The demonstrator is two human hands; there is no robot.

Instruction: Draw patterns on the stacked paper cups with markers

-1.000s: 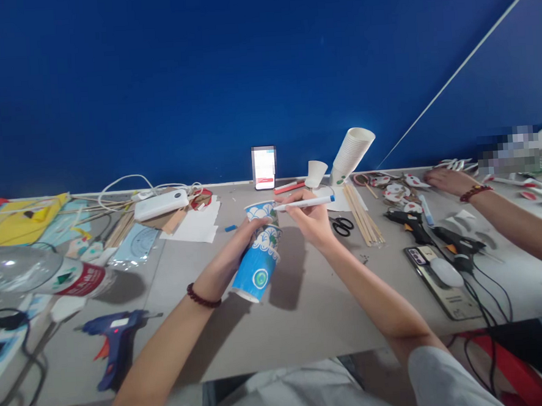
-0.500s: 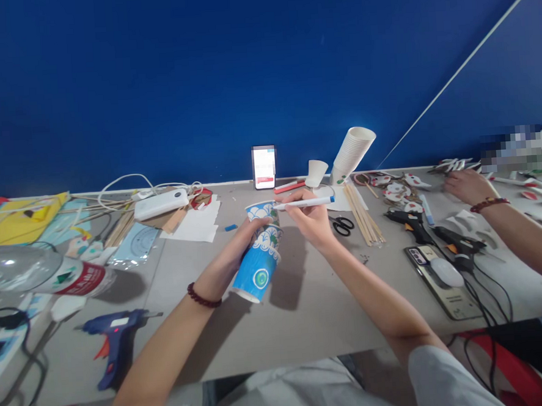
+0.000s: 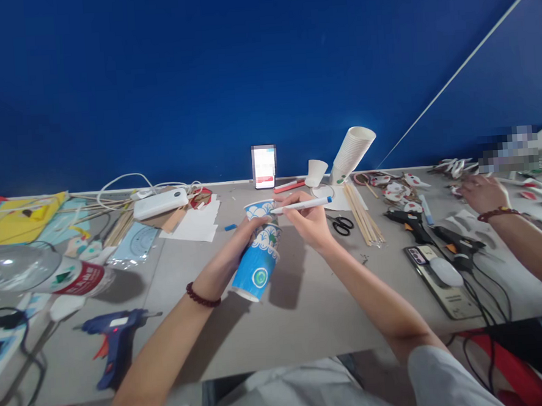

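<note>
No text readable, bottle label (image 3: pixel 83 279) blurred, phone screen (image 3: pixel 264 163) pixelated

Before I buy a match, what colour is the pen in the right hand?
The pen is white with a blue end, in the head view.

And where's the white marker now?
The white marker is just right of centre in the head view, in the right hand, tip by the decorated cups.

We look from one head-worn camera, facing forward and down across the grey tabletop (image 3: pixel 324 322) toward the blue wall (image 3: pixel 244 64). Its wide view puts our left hand (image 3: pixel 251 232) and right hand (image 3: pixel 307 218) near the middle, close by, and our shirt (image 3: pixel 292 398) at the bottom.
</note>
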